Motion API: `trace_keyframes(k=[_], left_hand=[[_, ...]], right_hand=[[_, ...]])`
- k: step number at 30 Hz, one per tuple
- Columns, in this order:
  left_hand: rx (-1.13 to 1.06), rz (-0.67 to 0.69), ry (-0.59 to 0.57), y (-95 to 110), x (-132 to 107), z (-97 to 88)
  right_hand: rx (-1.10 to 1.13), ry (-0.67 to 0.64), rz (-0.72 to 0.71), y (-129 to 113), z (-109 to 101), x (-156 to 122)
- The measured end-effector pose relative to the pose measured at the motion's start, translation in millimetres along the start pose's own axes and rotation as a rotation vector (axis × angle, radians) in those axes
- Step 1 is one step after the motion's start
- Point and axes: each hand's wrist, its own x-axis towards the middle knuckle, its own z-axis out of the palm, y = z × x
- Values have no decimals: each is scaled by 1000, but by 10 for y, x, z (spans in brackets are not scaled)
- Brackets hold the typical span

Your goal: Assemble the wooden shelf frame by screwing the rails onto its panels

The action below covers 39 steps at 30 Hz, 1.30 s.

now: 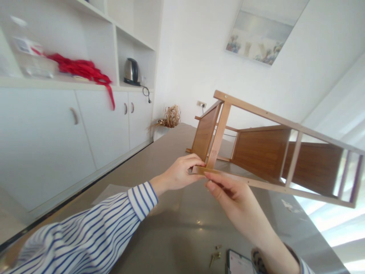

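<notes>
A wooden shelf rack (pixel 218 137) with brown panels lies on its side across the table, its slim rails running away to the right. My left hand (pixel 179 173) is closed around the near lower corner of its frame, thumb below and fingers above the rail. Just right of that corner, my right hand (pixel 230 196) has thumb and forefinger pinched together beneath the rail's end. Whatever sits in that pinch is too small or hidden to name. Several small brass-coloured screws or fittings (pixel 215 257) lie on the table below my right hand.
The shiny grey-brown table (pixel 171 213) holds a phone (pixel 241 262) at the front edge and a clear sheet (pixel 110 192) at left. White cabinets (pixel 99 129) line the left side, with a kettle (pixel 131 72) and red ribbon (pixel 82 69) on the shelf. Dried plants (pixel 171 116) stand behind.
</notes>
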Motion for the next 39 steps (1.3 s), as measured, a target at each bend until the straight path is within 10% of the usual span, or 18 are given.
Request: trace_keyframes(k=[8, 18, 30, 39], left_hand=[[-13, -8, 10, 23, 0, 0], [-33, -11, 11, 11, -1, 10], [-11, -3, 14, 21, 1, 1], [-9, -6, 5, 31, 6, -9]], right_hand=[[55, 147, 11, 130, 50, -19], [-445, 259, -465, 167, 134, 54], [31, 103, -93, 168, 123, 5], [-388, 202, -333, 105, 18, -40]])
